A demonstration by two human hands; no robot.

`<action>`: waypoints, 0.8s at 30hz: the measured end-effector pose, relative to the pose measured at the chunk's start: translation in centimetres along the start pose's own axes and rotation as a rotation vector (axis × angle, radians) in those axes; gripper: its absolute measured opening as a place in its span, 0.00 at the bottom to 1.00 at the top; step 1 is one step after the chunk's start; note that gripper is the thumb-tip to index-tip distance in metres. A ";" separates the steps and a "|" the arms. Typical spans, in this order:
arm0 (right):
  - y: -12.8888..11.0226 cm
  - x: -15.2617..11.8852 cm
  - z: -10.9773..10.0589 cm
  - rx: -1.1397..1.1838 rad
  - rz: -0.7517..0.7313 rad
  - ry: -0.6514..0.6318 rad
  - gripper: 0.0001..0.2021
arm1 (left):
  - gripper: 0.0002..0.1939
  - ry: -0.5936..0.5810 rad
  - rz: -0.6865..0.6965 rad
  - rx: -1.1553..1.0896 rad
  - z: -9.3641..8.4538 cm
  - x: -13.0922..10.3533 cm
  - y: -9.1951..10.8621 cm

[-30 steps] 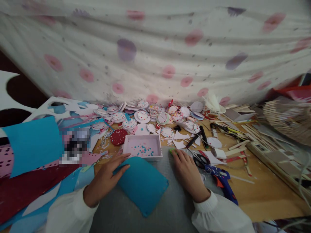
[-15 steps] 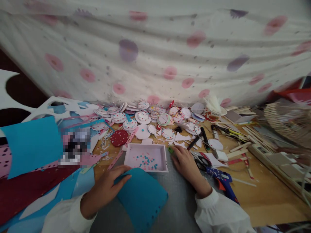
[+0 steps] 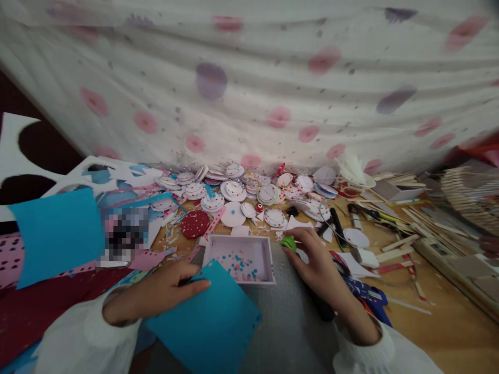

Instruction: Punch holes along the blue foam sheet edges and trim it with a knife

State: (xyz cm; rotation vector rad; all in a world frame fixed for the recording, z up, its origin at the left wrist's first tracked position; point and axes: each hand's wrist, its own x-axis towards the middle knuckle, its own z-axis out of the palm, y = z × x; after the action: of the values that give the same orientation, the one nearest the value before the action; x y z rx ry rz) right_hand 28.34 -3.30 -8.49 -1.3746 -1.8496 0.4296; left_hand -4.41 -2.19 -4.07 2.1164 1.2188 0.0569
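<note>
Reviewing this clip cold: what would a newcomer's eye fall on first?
Probably the bright blue sheet in the left hand, low in the middle, and the green piece pinched in the right hand. Between them sits a pale tray of tiny dots; behind, dotted discs crowd below a flowered curtain.

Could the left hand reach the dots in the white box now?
Probably not without letting go: the left hand pinches the blue sheet, whose corner hides the near left corner of the white box. The box is open above the dots, though.
</note>
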 end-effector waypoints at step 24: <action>-4.8 4.7 2.1 0.113 0.028 -0.701 0.14 | 0.17 -0.353 0.240 0.118 -2.0 6.7 0.1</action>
State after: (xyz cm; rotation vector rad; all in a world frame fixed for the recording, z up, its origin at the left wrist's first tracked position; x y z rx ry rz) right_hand 23.11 -0.34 -4.82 -1.2614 -2.3035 1.1233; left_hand -1.26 4.09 -4.40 2.2463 0.7763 -0.2780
